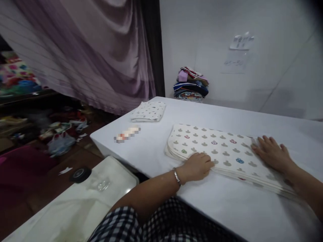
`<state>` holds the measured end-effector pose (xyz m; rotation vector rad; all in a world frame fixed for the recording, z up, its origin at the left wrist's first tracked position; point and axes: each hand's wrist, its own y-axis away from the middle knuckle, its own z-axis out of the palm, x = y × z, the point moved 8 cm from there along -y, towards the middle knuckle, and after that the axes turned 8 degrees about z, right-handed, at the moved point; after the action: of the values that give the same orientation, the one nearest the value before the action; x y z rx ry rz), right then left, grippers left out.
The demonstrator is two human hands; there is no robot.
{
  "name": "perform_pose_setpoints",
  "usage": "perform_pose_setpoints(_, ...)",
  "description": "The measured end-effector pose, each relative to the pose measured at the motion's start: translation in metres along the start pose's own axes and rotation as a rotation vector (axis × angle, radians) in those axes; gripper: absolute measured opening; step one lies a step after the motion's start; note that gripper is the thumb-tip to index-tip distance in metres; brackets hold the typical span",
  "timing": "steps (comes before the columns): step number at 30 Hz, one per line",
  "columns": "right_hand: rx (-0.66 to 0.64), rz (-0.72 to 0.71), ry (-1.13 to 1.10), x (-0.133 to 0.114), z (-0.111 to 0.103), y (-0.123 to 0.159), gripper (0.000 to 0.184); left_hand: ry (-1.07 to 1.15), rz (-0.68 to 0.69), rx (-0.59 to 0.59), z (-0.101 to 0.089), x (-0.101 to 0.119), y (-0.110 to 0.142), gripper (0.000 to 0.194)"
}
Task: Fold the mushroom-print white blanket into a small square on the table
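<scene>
A long folded cloth (219, 148), white with grey mushroom-like shapes and a few red, green and blue ones, lies in several layers on the white table (151, 151). At its near edge, my left hand (198, 167) has its fingers curled round the layers; a silver bracelet is on that wrist. Toward the cloth's right end, my right hand (274, 154) rests flat on top with its fingers spread. A smaller folded cloth (149, 111) with small dark prints sits at the table's far left. Near it lies a slim item (127, 133), pixelated beyond recognition.
Against the wall rises a pile of folded fabrics (191, 84). Papers (238, 50) hang on that wall. A purple curtain (121, 50) drapes at the left. Below the table's left edge stands a white machine surface (101, 188); a plastic bag (61, 143) lies on the cluttered floor.
</scene>
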<state>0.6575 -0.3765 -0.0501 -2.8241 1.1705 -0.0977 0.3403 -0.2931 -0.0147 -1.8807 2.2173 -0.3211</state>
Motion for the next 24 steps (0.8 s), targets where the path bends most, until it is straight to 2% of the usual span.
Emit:
perform_pose_setpoints(4, -0.112, -0.010, -0.034, -0.013, 0.013, 0.005, 0.056, -0.014, 0.000, 0.009, -0.002, 0.001, 0.000, 0.017)
perform_pose_setpoints(8, -0.079, -0.022, -0.047, -0.032, 0.001, 0.012, 0.056, -0.022, 0.020, 0.004, -0.008, 0.003, 0.005, 0.018)
perform_pose_setpoints(11, -0.055, -0.156, -0.186, -0.076, -0.016, 0.035, 0.059, -0.032, -0.019, -0.011, -0.015, -0.005, 0.018, 0.017)
perform_pose_setpoints(15, -0.104, -0.517, -0.426, -0.163, -0.039, 0.086, 0.060, 0.003, -0.138, 0.007, -0.026, -0.033, 0.052, 0.017)
perform_pose_setpoints(17, -0.138, -0.656, -0.484, -0.200, -0.048, 0.107, 0.054, 0.019, -0.216, 0.031, -0.033, -0.051, 0.074, 0.021)
perform_pose_setpoints(21, -0.097, -0.791, -0.553, -0.246, -0.064, 0.124, 0.043, 0.021, -0.355, 0.105, -0.048, -0.079, 0.116, 0.031)
perform_pose_setpoints(24, -0.064, -0.851, -0.559, -0.268, -0.068, 0.127, 0.038, 0.042, -0.400, 0.175, -0.058, -0.088, 0.132, 0.030)
